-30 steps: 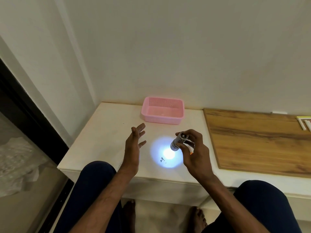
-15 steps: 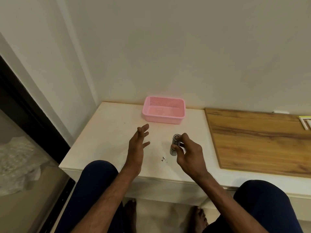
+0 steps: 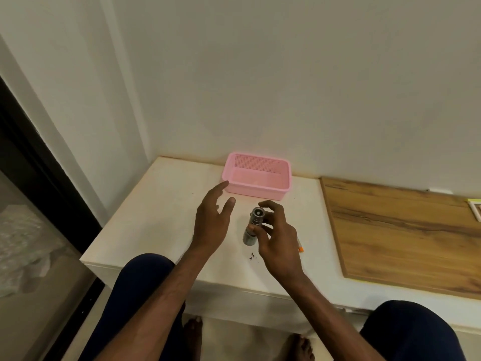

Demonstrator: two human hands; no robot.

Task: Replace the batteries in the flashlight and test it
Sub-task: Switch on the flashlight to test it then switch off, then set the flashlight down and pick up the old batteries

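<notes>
A home: bare feet (image 3: 194, 332), pink basket (image 3: 256, 175) on white ledge (image 3: 161, 204).

From my feed I see two bare forearms with no sleeves, watch or rings on them. The left hand (image 3: 210, 225) and the right hand (image 3: 279, 246) are both uncovered, fingers (image 3: 270, 204) bare too. Dark navy trousers (image 3: 138, 295) cover both thighs, left and right at the near edge. Both feet (image 3: 194, 332) are bare, with no shoes or socks.
</notes>
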